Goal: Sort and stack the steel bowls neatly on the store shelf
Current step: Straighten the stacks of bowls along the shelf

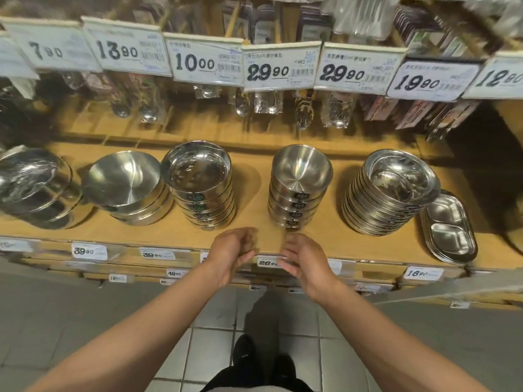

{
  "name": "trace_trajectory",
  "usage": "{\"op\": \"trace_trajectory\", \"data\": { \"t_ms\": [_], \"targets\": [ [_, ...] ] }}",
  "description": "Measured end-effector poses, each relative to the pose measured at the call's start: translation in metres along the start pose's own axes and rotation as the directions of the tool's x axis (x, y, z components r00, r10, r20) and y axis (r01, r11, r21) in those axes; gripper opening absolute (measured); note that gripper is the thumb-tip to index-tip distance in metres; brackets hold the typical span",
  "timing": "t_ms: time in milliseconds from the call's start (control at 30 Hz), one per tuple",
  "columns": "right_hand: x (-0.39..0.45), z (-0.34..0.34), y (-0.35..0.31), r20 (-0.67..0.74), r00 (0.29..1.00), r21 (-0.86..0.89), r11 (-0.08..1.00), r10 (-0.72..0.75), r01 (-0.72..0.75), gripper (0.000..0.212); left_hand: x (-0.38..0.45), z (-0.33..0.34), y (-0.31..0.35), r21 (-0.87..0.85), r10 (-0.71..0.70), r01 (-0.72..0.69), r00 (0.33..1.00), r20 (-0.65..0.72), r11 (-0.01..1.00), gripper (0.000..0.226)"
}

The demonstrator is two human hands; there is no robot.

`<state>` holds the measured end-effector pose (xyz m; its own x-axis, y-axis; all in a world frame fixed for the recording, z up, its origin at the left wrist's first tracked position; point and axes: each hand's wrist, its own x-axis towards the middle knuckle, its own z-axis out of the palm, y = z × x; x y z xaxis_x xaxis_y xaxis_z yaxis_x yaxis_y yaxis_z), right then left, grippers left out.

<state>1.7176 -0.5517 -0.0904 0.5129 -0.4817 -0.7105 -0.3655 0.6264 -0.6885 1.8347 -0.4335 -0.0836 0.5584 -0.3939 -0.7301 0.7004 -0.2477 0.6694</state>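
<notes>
Both hands hang just in front of the shelf (254, 244) edge and hold nothing. The left hand (232, 254) and right hand (304, 260) have loose, half-curled fingers, a bit blurry. At twelve o'clock from them stands the middle stack of bowls (300, 185), straight and tidy. At eleven o'clock is another neat stack (202, 185). At ten o'clock the wide bowls (127, 188) sit a bit tilted. At two o'clock the tall stack (393, 193) leans, beside a tray (450, 227). Most stacking looks done; the leaning ones may need fixing.

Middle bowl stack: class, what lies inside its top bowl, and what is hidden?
The top bowl shows only its bare shiny inside. The lower bowls' insides are covered by those nested above.
</notes>
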Motion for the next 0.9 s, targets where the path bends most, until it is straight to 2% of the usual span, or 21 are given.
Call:
{"op": "trace_trajectory", "data": {
  "t_ms": [100, 200, 300, 367, 533, 667, 733, 900],
  "targets": [
    [-0.009, 0.026, 0.0, 0.075, 0.997, -0.065, 0.998, 0.03, -0.025, 0.021, -0.013, -0.027, 0.001, -0.045, -0.009, 0.004, 0.994, -0.112, 0.999, 0.016],
    [-0.01, 0.05, -0.014, 0.157, 0.987, -0.091, 0.995, -0.03, 0.044, 0.031, -0.021, -0.054, 0.014, -0.104, 0.031, -0.052, 0.981, -0.192, 0.993, 0.017],
    [-0.007, 0.073, -0.02, 0.155, 0.986, -0.066, 0.996, -0.053, 0.063, 0.027, -0.021, -0.07, 0.031, -0.147, 0.075, -0.113, 0.967, -0.242, 0.983, 0.021],
    [-0.002, 0.089, -0.019, 0.134, 0.989, -0.069, 0.995, -0.063, 0.072, 0.025, -0.018, -0.076, 0.04, -0.202, 0.101, -0.144, 0.972, -0.21, 0.969, 0.026],
    [0.019, 0.124, -0.009, 0.097, 0.99, -0.026, 0.994, -0.102, 0.105, 0.04, 0.002, -0.089, 0.055, -0.229, 0.103, -0.128, 0.987, -0.12, 0.965, 0.03],
    [0.028, 0.14, -0.004, 0.131, 0.975, 0.005, 0.984, -0.178, 0.179, 0.03, 0.016, -0.101, 0.058, -0.169, 0.119, -0.124, 0.992, -0.042, 0.978, 0.034],
    [0.031, 0.145, -0.005, 0.098, 0.976, 0.038, 0.98, -0.197, 0.194, 0.026, 0.022, -0.107, 0.061, -0.155, 0.124, -0.125, 0.992, -0.018, 0.98, 0.033],
    [0.039, 0.151, -0.009, 0.03, 0.979, 0.01, 0.98, -0.2, 0.199, 0.031, 0.03, -0.11, 0.07, -0.16, 0.095, -0.09, 0.995, 0.021, 0.983, 0.028]
  ]
}}
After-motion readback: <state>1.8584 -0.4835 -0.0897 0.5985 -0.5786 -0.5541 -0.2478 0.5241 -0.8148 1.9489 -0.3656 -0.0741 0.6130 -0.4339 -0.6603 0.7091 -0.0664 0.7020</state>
